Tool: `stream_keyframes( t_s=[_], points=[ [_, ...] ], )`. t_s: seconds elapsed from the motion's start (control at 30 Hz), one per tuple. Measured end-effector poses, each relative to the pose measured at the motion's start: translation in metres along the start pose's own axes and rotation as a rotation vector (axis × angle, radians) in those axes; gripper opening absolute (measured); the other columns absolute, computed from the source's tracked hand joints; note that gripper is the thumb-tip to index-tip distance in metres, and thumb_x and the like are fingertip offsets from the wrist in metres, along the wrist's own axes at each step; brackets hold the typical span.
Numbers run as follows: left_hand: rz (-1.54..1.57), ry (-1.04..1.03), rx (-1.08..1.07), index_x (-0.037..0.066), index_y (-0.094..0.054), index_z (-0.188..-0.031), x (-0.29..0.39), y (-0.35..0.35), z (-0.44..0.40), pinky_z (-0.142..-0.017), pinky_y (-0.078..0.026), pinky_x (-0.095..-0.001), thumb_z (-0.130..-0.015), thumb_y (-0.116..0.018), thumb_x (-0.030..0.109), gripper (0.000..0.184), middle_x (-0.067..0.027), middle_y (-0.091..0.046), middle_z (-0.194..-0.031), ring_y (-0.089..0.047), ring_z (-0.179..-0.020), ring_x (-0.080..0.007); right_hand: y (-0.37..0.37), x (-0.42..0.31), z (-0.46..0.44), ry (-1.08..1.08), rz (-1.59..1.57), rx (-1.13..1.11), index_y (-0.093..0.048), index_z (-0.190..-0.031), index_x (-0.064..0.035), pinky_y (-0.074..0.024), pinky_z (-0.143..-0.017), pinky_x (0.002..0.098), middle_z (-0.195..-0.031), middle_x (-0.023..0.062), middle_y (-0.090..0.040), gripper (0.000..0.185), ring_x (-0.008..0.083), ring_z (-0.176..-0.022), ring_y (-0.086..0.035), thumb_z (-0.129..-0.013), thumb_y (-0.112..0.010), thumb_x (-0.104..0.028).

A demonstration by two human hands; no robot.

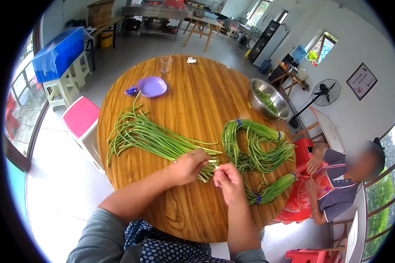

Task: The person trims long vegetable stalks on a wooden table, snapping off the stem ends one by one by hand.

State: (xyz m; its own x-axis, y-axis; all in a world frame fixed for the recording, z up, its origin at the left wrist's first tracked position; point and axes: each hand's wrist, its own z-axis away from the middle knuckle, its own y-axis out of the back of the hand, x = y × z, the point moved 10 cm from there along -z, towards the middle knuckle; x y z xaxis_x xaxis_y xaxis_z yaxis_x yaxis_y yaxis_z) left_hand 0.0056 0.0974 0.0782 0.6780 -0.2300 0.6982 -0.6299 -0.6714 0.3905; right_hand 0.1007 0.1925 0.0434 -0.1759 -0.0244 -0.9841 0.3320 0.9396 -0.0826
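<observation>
A loose pile of long green garlic scapes (156, 136) lies across the near left of the round table, pale cut ends toward me. Over those ends my left hand (189, 166) is closed, pinching a scape whose whitish end points right. My right hand (230, 183) is closed, thumb and finger pinched at that pale tip. To the right lie curled scape bundles (267, 153) tied with purple bands. A smaller tied bundle (272, 190) rests nearer the right edge.
A purple bowl (152, 87), purple bands (131, 90), a clear cup (165, 65) and crumpled white paper (192, 60) stand toward the far side. A steel basin (270, 100) holds green pieces. Another person (333, 179) sits at right. A pink-topped stool (81, 116) stands left.
</observation>
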Motion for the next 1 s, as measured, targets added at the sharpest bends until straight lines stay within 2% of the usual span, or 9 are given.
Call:
stream_keyframes(
  t_s=[0.27,0.33,0.37,0.4,0.47,0.53,0.6,0.8,1.0],
  points=[
    [-0.084,0.142,0.057,-0.001,-0.063,-0.102,-0.015,0.004,0.001,-0.076,-0.05,-0.0399,-0.092,-0.059,0.002,0.011,-0.0184,-0.061,-0.091,-0.062,-0.086,-0.0345,-0.005,0.014,0.0,-0.074,-0.149,-0.018,-0.054,-0.102,-0.0063,-0.0401,-0.064,0.0244,-0.084,0.003,-0.056,0.006,0.011,-0.07,-0.048,-0.097,-0.058,-0.007],
    [0.203,0.219,-0.023,0.0,-0.063,-0.104,-0.02,0.003,0.0,-0.074,-0.049,-0.0352,-0.096,-0.058,0.006,0.012,-0.0098,-0.06,-0.086,-0.061,-0.083,-0.0236,-0.001,0.011,0.0,-0.079,-0.195,-0.005,-0.055,-0.102,-0.0064,-0.0397,-0.064,0.0244,-0.084,0.0028,-0.055,0.007,0.0113,-0.07,-0.048,-0.097,-0.059,-0.008],
    [0.476,0.419,-0.08,0.002,-0.063,-0.108,-0.047,-0.008,0.007,-0.071,-0.045,-0.0286,-0.101,-0.055,0.013,0.015,-0.0001,-0.056,-0.084,-0.054,-0.079,-0.0131,-0.002,0.008,0.0,-0.08,-0.214,-0.006,-0.055,-0.102,-0.0064,-0.0397,-0.064,0.0245,-0.083,0.0029,-0.055,0.007,0.0115,-0.07,-0.048,-0.097,-0.059,-0.008],
    [0.475,0.419,-0.084,0.002,-0.063,-0.108,-0.049,-0.006,0.006,-0.071,-0.045,-0.0286,-0.101,-0.055,0.013,0.015,-0.0001,-0.056,-0.084,-0.054,-0.079,-0.0131,-0.002,0.008,0.0,-0.08,-0.237,-0.006,-0.055,-0.102,-0.0064,-0.0398,-0.065,0.0247,-0.083,0.003,-0.055,0.007,0.0117,-0.071,-0.048,-0.097,-0.06,-0.009],
    [0.929,0.573,-0.062,0.005,-0.063,-0.111,-0.059,-0.013,0.01,-0.07,-0.042,-0.024,-0.103,-0.053,0.017,0.017,0.0038,-0.053,-0.087,-0.048,-0.077,-0.0086,-0.01,0.012,0.001,-0.1,-0.221,-0.061,-0.055,-0.101,-0.0064,-0.04,-0.065,0.025,-0.083,0.0033,-0.055,0.006,0.0119,-0.071,-0.048,-0.097,-0.059,-0.008],
    [0.891,0.626,-0.028,0.006,-0.063,-0.111,-0.066,-0.009,0.013,-0.07,-0.039,-0.0215,-0.103,-0.053,0.019,0.018,0.0037,-0.054,-0.086,-0.045,-0.076,-0.0064,-0.02,0.015,0.003,-0.125,-0.208,-0.124,-0.055,-0.101,-0.0063,-0.0402,-0.065,0.0253,-0.083,0.0035,-0.055,0.006,0.0121,-0.071,-0.048,-0.097,-0.059,-0.008],
    [0.5,0.477,0.144,0.005,-0.063,-0.11,-0.07,0.025,0.002,-0.07,-0.041,-0.0215,-0.103,-0.053,0.018,0.018,0.0038,-0.054,-0.084,-0.046,-0.077,-0.0062,-0.024,0.009,0.006,-0.118,-0.211,-0.155,-0.055,-0.1,-0.0063,-0.0401,-0.064,0.0257,-0.082,0.0031,-0.055,0.005,0.0123,-0.07,-0.048,-0.097,-0.059,-0.008],
    [0.171,0.373,0.181,0.001,-0.063,-0.113,-0.05,0.054,-0.006,-0.072,-0.047,-0.0279,-0.101,-0.056,0.016,0.02,-0.005,-0.059,-0.084,-0.054,-0.078,-0.0117,0.018,-0.045,0.01,0.125,-0.474,0.053,-0.057,-0.105,-0.0093,-0.0382,-0.066,0.0271,-0.082,0.0035,-0.052,0.009,0.0133,-0.072,-0.045,-0.097,-0.059,-0.008],
    [-0.068,0.244,0.117,-0.002,-0.06,-0.117,-0.043,0.039,-0.003,-0.082,-0.048,-0.0325,-0.098,-0.055,0.007,0.021,-0.0134,-0.063,-0.097,-0.06,-0.09,-0.0215,0.084,-0.129,0.094,0.355,-0.059,0.315,-0.058,-0.109,-0.0037,-0.0394,-0.065,0.0262,-0.097,0.0076,-0.058,0.016,0.0134,-0.074,-0.048,-0.094,-0.063,-0.004]
  ],
)
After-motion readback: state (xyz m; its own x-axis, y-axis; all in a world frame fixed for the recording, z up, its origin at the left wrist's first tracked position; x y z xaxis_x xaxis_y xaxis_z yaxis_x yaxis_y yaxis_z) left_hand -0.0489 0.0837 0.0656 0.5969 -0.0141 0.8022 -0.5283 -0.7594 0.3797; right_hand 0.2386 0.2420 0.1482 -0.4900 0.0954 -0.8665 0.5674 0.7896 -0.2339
